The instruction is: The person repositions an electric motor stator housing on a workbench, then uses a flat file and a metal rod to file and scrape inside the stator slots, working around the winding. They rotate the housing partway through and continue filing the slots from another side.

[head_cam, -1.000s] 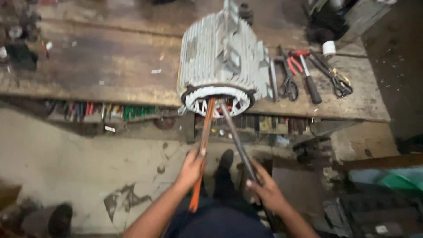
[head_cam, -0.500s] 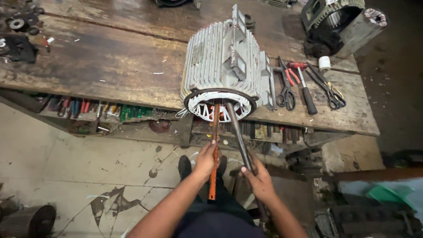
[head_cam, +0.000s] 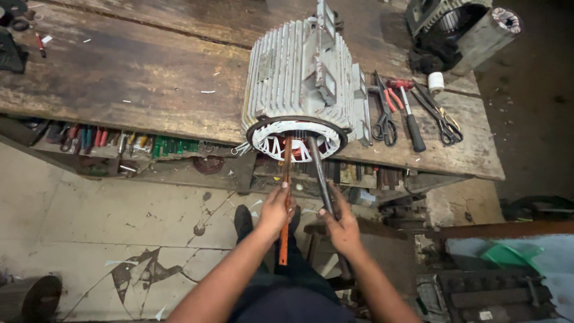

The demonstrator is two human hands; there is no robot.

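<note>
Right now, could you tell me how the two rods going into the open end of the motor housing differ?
The orange rod, gripped by the left hand, looks thin and flat; the dark rod, gripped by the right hand, looks round and thicker. The orange rod stands nearly vertical in the picture; the dark rod slants. Both reach into the motor housing.
</note>
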